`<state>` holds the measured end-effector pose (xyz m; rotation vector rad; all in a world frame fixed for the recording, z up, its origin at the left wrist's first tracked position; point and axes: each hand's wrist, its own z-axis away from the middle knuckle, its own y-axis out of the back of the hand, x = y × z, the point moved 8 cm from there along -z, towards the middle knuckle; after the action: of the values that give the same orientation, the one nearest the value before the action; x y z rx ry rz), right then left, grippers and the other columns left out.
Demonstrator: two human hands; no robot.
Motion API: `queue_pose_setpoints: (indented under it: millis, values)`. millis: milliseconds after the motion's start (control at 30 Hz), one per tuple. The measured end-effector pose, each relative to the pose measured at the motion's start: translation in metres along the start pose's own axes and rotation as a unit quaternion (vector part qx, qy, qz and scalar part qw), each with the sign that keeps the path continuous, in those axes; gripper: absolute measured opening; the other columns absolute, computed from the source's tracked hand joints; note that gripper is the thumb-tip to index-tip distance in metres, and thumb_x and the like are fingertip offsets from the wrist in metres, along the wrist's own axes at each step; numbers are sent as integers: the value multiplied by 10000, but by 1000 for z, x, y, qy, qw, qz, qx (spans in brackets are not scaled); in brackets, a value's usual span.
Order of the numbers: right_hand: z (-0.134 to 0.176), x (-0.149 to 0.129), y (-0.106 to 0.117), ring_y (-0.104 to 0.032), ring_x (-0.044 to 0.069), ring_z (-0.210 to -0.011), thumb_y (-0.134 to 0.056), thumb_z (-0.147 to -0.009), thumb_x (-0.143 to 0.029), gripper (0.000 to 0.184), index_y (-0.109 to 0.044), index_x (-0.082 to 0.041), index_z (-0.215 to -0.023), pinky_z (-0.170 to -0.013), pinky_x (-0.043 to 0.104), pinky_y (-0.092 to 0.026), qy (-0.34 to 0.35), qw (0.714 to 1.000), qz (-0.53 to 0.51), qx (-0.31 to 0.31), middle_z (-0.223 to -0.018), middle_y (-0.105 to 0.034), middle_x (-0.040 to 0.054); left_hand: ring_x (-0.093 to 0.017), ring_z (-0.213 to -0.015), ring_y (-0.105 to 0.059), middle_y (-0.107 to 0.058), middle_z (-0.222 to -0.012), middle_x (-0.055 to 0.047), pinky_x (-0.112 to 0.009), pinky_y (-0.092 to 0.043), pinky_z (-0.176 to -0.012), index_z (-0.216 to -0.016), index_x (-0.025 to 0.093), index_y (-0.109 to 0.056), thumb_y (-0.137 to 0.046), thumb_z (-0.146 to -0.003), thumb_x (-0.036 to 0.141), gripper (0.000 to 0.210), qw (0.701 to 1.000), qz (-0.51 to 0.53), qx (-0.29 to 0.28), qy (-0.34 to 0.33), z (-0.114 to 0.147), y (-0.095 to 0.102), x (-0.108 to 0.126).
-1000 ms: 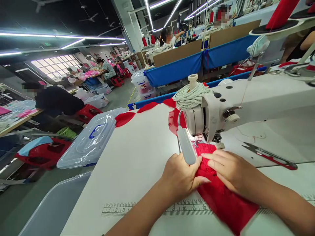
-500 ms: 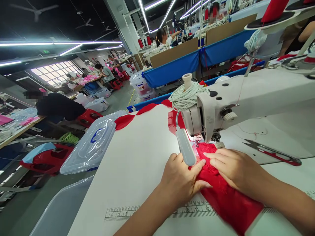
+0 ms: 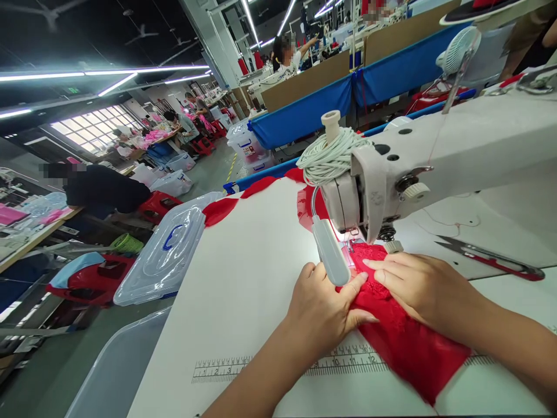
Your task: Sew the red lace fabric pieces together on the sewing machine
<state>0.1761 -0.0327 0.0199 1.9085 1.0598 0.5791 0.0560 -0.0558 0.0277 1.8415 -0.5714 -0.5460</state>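
Observation:
Red lace fabric [image 3: 400,325] lies under the needle area of a white sewing machine [image 3: 435,157] and drapes toward me over the table's printed ruler [image 3: 335,364]. At its left edge my left hand [image 3: 324,302] holds the cloth, thumb and forefinger on top, other fingers partly hidden behind the grey lamp [image 3: 331,252]. My right hand [image 3: 418,284] grips the fabric from the right, its fingers close together and pressed on the lace. The two hands' fingertips almost meet, just in front of the presser foot [image 3: 349,245].
Thread snips [image 3: 491,258] lie on the right of the machine bed. A red scalloped strip [image 3: 256,188] runs along the table's far edge. Clear lidded bins [image 3: 169,249] stand at the left. Behind are a blue cloth trough [image 3: 300,119], a small fan [image 3: 461,49] and several people at work.
The view has shifted slightly, so the machine and snips sit further right in the picture. Both hands keep nearly the same hold, and the fabric's near end has swung a little.

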Motion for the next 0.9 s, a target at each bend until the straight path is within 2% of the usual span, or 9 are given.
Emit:
queue_pose_setpoints:
  millis: [167,267,400,500,600,667,800,900]
  values:
    - [0,2,-2,-605,217,-759,-456,-783,15,287,-675,-161,-837,-580,319,-448,-4,1000,7,8,-946,-749,92,-254,-846,-613,-669,-781,-86,-370,-445,-778,-1284,251,-680,-357,-1005,640,578,1000,2,19,5,-1,2,-2]
    - [-2,5,-2,-579,209,-712,-458,-771,14,300,-683,-161,-861,-554,315,-434,-21,1000,-1,6,-874,-737,75,-245,-846,-618,-706,-920,-103,-393,-468,-815,-1305,258,-663,-391,-999,635,557,1000,-2,25,4,-1,1,-4]
    - [-4,4,2,-580,204,-731,-444,-757,22,338,-681,-171,-900,-588,310,-445,-25,1000,-4,17,-862,-729,68,-304,-1035,-620,-686,-1111,-155,-476,-479,-941,-1214,174,-694,-348,-1003,645,622,998,12,59,-30,-5,4,-4]
    - [-4,3,3,-600,205,-809,-432,-758,34,419,-681,-171,-1024,-626,310,-459,-25,1000,4,13,-996,-741,74,-259,-935,-637,-675,-967,-129,-414,-528,-866,-1013,130,-707,-334,-1040,556,567,995,56,27,-77,-10,-2,0]
    - [-2,0,3,-609,202,-887,-437,-781,39,432,-680,-179,-1064,-673,307,-472,-9,1000,-2,13,-1082,-738,64,-196,-724,-588,-616,-785,-65,-339,-537,-698,-867,156,-652,-312,-1061,389,455,993,90,-27,-68,-14,-11,-3]
    - [-1,0,2,-611,196,-877,-443,-803,39,388,-686,-184,-1008,-684,304,-466,-4,1000,-15,10,-1051,-739,57,-192,-695,-565,-603,-768,-59,-334,-535,-662,-925,151,-649,-296,-1059,376,440,993,98,-40,-43,-14,-13,-7]
    - [-1,1,1,-605,187,-786,-453,-865,14,302,-683,-176,-914,-685,307,-444,-9,1000,-23,3,-906,-725,51,-223,-759,-611,-639,-833,-85,-351,-555,-670,-1239,111,-619,-291,-1057,510,547,996,74,-34,-28,-11,-11,-6]
    - [-2,0,5,-600,185,-749,-444,-878,1,298,-686,-173,-875,-656,306,-425,-9,1000,-14,19,-860,-723,51,-234,-779,-638,-663,-882,-114,-333,-549,-627,-1219,118,-652,-288,-1041,582,617,998,44,-34,-35,-8,-11,-2]
